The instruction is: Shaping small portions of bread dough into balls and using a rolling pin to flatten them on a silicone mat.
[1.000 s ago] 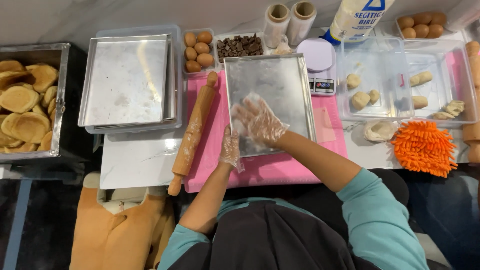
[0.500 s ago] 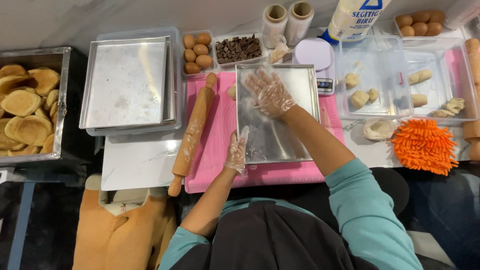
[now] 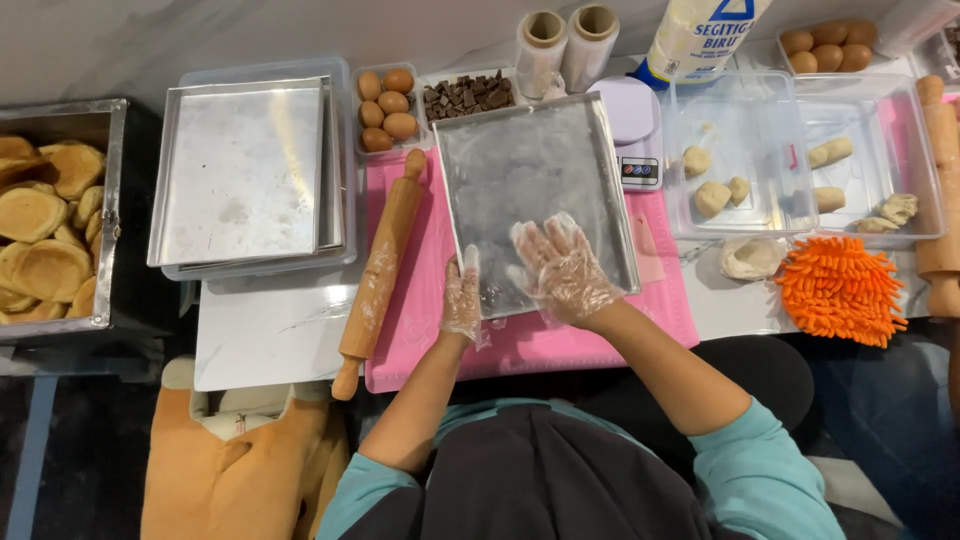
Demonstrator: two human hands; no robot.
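Note:
A shiny metal baking tray (image 3: 520, 170) lies on a pink mat (image 3: 420, 330) in front of me. Both my hands wear thin clear plastic gloves. My right hand (image 3: 562, 268) lies flat with fingers spread on the tray's near part. My left hand (image 3: 462, 298) grips the tray's near left edge. A wooden rolling pin (image 3: 378, 275) lies on the mat just left of the tray.
A stack of metal trays (image 3: 240, 170) sits at left, beside a metal bin of baked buns (image 3: 40, 240). Eggs (image 3: 385, 108), chocolate chunks (image 3: 468, 97), two film rolls (image 3: 565, 40) and a small scale (image 3: 630, 135) lie behind. Clear containers with dough pieces (image 3: 715, 195) and an orange mitt (image 3: 840, 290) are at right.
My right hand has slid from the tray's far part back to its near part, palm down. My left hand stays at the near left edge.

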